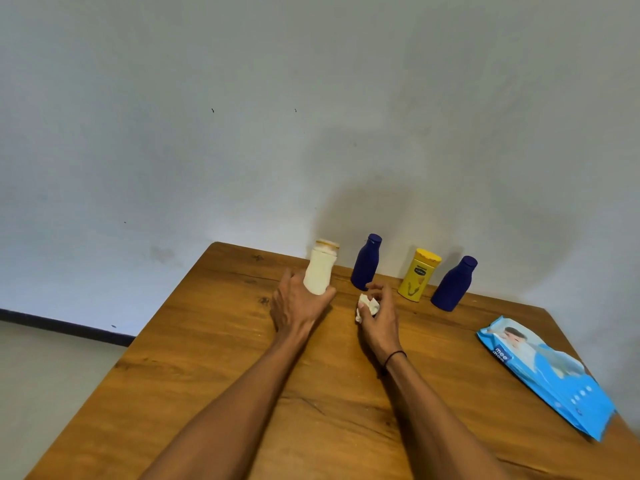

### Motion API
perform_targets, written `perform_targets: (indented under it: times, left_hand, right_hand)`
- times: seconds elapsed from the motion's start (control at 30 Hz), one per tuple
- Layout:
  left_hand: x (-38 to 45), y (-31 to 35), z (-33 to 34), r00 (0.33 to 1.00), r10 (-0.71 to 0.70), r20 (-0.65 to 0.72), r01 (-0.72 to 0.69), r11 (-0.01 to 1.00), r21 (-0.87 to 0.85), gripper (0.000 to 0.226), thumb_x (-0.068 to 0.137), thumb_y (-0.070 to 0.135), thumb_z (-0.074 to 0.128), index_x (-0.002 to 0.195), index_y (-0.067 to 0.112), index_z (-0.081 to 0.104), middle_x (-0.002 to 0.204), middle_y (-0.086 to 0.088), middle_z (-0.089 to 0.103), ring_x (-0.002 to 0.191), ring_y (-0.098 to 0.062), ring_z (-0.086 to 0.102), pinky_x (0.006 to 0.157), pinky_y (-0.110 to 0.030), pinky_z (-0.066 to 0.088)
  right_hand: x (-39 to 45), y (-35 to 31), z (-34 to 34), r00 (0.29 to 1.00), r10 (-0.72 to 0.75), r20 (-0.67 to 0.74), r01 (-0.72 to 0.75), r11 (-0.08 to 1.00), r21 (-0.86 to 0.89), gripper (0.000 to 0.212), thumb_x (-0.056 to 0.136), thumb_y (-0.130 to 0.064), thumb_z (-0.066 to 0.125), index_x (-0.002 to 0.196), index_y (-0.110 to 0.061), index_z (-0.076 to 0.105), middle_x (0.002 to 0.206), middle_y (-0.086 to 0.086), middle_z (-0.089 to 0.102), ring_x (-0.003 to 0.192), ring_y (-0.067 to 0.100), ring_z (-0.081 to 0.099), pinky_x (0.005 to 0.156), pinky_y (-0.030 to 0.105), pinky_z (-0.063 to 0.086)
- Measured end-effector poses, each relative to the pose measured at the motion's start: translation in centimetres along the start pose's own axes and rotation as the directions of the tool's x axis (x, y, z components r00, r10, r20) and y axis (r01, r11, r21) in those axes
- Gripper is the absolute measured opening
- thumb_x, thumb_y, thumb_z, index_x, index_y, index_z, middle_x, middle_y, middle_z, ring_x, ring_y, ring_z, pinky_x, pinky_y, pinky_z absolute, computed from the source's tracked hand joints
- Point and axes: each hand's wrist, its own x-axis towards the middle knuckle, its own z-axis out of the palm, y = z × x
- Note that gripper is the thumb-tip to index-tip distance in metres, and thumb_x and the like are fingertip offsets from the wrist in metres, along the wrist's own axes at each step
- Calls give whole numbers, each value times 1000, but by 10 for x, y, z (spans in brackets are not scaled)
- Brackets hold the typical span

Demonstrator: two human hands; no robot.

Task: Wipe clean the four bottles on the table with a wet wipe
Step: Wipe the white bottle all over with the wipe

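Observation:
Four bottles stand in a row at the far edge of the wooden table (214, 358), near the wall. My left hand (298, 304) grips the base of the cream white bottle (320, 268), the leftmost one. A dark blue bottle (366, 261) is just right of it, then a yellow bottle (418, 274) and a second dark blue bottle (454, 284). My right hand (379, 315) holds a crumpled white wet wipe (367, 305) in front of the first blue bottle, a short gap from the white bottle.
A blue pack of wet wipes (543, 374) lies flat near the table's right edge. The grey wall rises straight behind the bottles. The table's left edge drops to a pale floor (45, 382).

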Motion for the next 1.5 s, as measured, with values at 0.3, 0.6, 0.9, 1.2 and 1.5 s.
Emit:
perform_targets:
  times: [0.3,0.6,0.9,1.2,1.5]
  left_hand:
    - [-71,-3,-59,998,61,-10,-61,998,16,80,69,78,76,121,19,62,108,1,51,92,-13,53,68,-24,42]
    - [-133,5,-93,992,127,-12,-128,986,-111,77,72,48,92,137,20,61,117,-3,56,100,-12,55,75,-21,46]
    - [-144,-13,-128,749,30,662,639,231,-734,67,95,70,45,138,22,62,135,-18,68,118,-37,66,68,-41,61]
    - [-156,-6,-117,645,242,725,759,-87,-646,62,104,52,41,151,13,49,147,-26,57,125,-38,61,69,-44,67]
    - [-161,-10,-105,672,177,719,739,-113,-664,67,100,54,55,149,9,50,135,-32,62,102,-32,69,67,-35,66]
  right_hand:
    - [-63,-62,-14,893,208,398,-393,792,467,42,90,-44,74,86,-2,78,90,15,74,66,22,58,60,35,54]
    - [-106,-89,-33,759,317,568,-551,777,303,43,74,-22,90,104,4,72,112,17,75,113,37,65,93,50,59]
    - [-116,-116,-67,823,174,541,-298,943,150,41,81,-24,86,102,8,70,111,6,72,102,24,67,68,24,54]
    - [-139,-111,-69,952,88,292,-90,996,-6,34,74,-31,91,99,-22,71,100,-9,72,91,8,69,79,32,62]
    - [-169,-105,-63,993,-116,-3,116,993,15,35,91,-12,76,115,-32,59,109,-19,59,99,2,66,70,11,54]
